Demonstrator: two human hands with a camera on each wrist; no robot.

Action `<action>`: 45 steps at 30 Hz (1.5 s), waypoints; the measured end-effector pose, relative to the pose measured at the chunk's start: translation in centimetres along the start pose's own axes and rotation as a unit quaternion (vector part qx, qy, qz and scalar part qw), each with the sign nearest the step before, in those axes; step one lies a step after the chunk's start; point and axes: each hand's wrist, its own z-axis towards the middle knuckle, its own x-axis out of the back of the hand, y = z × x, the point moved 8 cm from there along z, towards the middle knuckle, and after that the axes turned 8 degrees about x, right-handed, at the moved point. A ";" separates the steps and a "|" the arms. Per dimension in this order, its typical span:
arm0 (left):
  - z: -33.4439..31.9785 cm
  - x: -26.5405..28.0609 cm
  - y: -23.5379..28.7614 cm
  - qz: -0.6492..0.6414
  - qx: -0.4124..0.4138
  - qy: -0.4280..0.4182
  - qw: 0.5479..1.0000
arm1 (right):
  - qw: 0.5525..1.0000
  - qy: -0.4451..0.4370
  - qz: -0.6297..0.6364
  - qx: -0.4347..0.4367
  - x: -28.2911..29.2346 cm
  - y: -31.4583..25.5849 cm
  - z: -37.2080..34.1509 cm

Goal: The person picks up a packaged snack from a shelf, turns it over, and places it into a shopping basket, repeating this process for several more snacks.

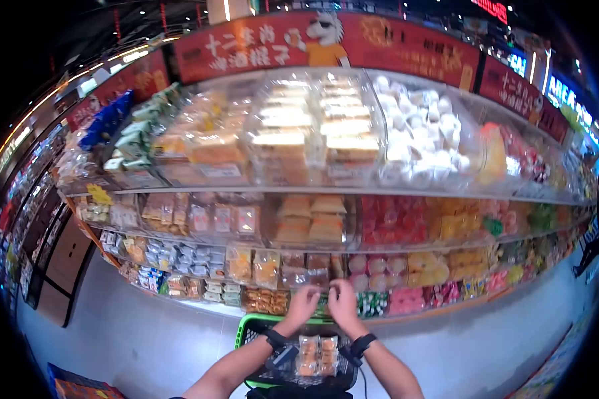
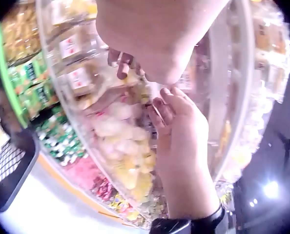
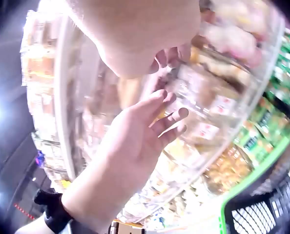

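Both hands reach over a shelf of wrapped baked goods. In the head view the left hand (image 1: pixel 304 304) and right hand (image 1: pixel 343 304) are side by side, slightly apart, in front of brown packets (image 1: pixel 306 276). The right wrist view has the left hand (image 3: pixel 140 122) with its fingers spread and slightly bent near clear packs with red-and-white labels (image 3: pixel 206 130). Loosely bent fingers show on the right hand (image 2: pixel 184 122) in the left wrist view. I see nothing clearly gripped by either hand; blur hides whether fingertips touch the packets.
Below the hands stands a black basket with a green rim (image 1: pixel 243 332), holding wrapped buns (image 1: pixel 318 356). Clear-fronted upper shelves (image 1: pixel 313 189) project above the lower rows. Pale floor (image 1: pixel 173 339) lies around the basket, with a dark cabinet (image 1: pixel 63 266) at the left.
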 end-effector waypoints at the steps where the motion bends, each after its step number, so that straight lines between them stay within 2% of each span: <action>1: 1.9 1.1 2.3 0.024 -0.056 0.020 0.998 | 0.999 0.018 -0.007 0.041 1.6 -3.2 3.6; 3: 4.3 3.7 8.8 0.011 -0.113 0.039 0.993 | 0.995 0.035 -0.040 0.087 2.8 -6.2 9.0; 4: 5.7 4.4 10.3 0.070 -0.134 0.061 0.987 | 0.994 0.019 -0.072 0.083 2.4 -6.2 11.0; 5: 7.1 4.7 11.0 0.130 -0.150 0.082 0.977 | 0.992 0.003 -0.103 0.075 1.7 -5.6 12.7; 6: 8.1 5.0 11.1 0.190 -0.162 0.100 0.963 | 0.983 -0.100 -0.152 0.000 0.0 -3.6 14.2; 9: 11.1 4.1 10.0 0.267 -0.277 0.067 0.921 | 0.937 -0.185 -0.292 0.059 -3.8 -1.3 17.0; 12: 13.4 2.1 4.4 0.425 -0.204 0.046 0.881 | 0.880 -0.272 -0.372 0.110 -6.0 1.2 18.7; 13: 13.9 1.9 4.1 0.437 -0.192 0.029 0.878 | 0.864 -0.256 -0.427 0.077 -5.0 -0.1 18.8; 16: 14.7 1.2 2.8 0.439 -0.152 -0.052 0.884 | 0.909 -0.270 -0.309 -0.077 -4.2 0.8 18.5; 17: 14.9 1.2 2.2 0.423 -0.127 -0.086 0.893 | 0.906 -0.265 -0.318 -0.083 -4.0 -0.1 18.7; 19: 15.1 1.1 0.6 0.387 -0.070 -0.153 0.906 | 0.881 -0.221 -0.413 0.067 -6.1 0.8 19.1; 22: 15.0 0.8 -1.9 0.333 0.006 -0.218 0.917 | 0.902 -0.082 -0.385 0.179 -9.8 5.3 19.0; 25: 15.0 0.4 -3.5 0.289 0.047 -0.244 0.924 | 0.903 -0.104 -0.365 0.202 -10.2 4.5 19.3; 26: 15.1 0.2 -4.0 0.276 0.057 -0.248 0.927 | 0.904 -0.236 -0.333 0.128 -8.8 1.4 19.6; 29: 15.6 -0.1 -4.7 0.236 0.078 -0.247 0.937 | 0.883 -0.311 -0.348 0.037 -5.9 -2.7 20.3; 30: 15.7 -0.2 -4.8 0.223 0.082 -0.244 0.940 | 0.881 -0.284 -0.372 0.067 -5.9 -2.3 20.8; 32: 15.7 -0.1 -4.3 0.201 0.083 -0.232 0.948 | 0.868 -0.296 -0.387 0.096 -4.8 -3.2 20.6; 33: 15.8 0.2 -3.3 0.192 0.037 -0.219 0.956 | 0.861 -0.302 -0.395 0.109 -4.1 -3.8 20.6; 34: 15.5 0.8 -1.5 0.183 -0.008 -0.205 0.962 | 0.857 -0.321 -0.388 0.110 -2.8 -5.5 20.4; 36: 14.1 2.3 1.4 0.045 0.012 -0.216 0.975 | 0.881 -0.350 -0.307 0.087 -1.2 -6.1 19.2; 39: 8.8 6.6 10.5 0.025 -0.091 -0.025 0.995 | 0.915 -0.370 -0.130 0.100 1.7 -10.1 17.2; 40: 7.1 6.9 12.2 -0.019 -0.126 -0.035 0.991 | 0.922 -0.373 -0.064 0.079 2.6 -11.6 15.9; 42: 5.0 7.2 10.1 -0.045 -0.049 -0.056 0.996 | 0.928 -0.367 0.053 0.026 3.8 -12.5 13.1; 43: 3.9 6.6 8.0 -0.056 0.027 -0.140 0.988 | 0.930 -0.353 0.105 -0.005 3.9 -12.1 11.3; 44: 2.4 7.4 7.7 0.004 -0.087 -0.052 0.995 | 0.928 -0.337 0.137 -0.082 3.8 -10.8 9.4; 45: 0.6 6.6 6.7 -0.109 0.028 -0.086 0.990 | 0.919 -0.319 0.171 -0.156 3.2 -9.5 7.5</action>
